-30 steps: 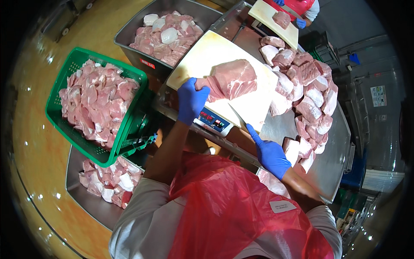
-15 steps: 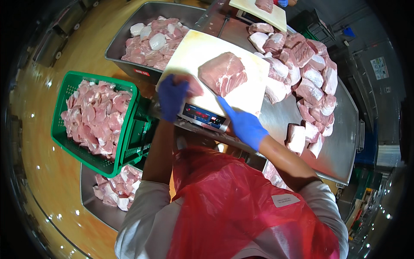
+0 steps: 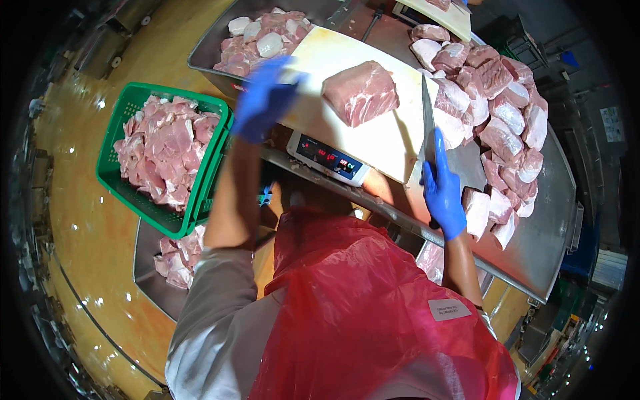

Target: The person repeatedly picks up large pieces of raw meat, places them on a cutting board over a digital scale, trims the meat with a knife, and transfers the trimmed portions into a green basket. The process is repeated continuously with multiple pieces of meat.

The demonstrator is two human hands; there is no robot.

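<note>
A large block of raw pink meat (image 3: 360, 95) rests on the white cutting board (image 3: 317, 57), which lies over a scale (image 3: 328, 159) with a lit red display. In my blue-gloved right hand (image 3: 443, 197), at the board's right corner, is a knife (image 3: 427, 110), its blade pointing away from me and apart from the meat. My left hand (image 3: 267, 100), also gloved in blue, is over the board's left edge, near the metal tub of meat. Motion smears its fingers, and no meat slice shows in it.
Many meat blocks (image 3: 501, 130) are heaped on the steel table (image 3: 533, 243) at right. A green basket (image 3: 223, 127) of cut meat stands left, above a grey tub (image 3: 150, 267). Another metal tub (image 3: 200, 57) of meat is behind. A second board (image 3: 450, 17) is at the far edge.
My right hand has moved right, away from the meat block, bringing the knife blade into plain view. The slice seen by my left hand no longer shows. The whole view has shifted.
</note>
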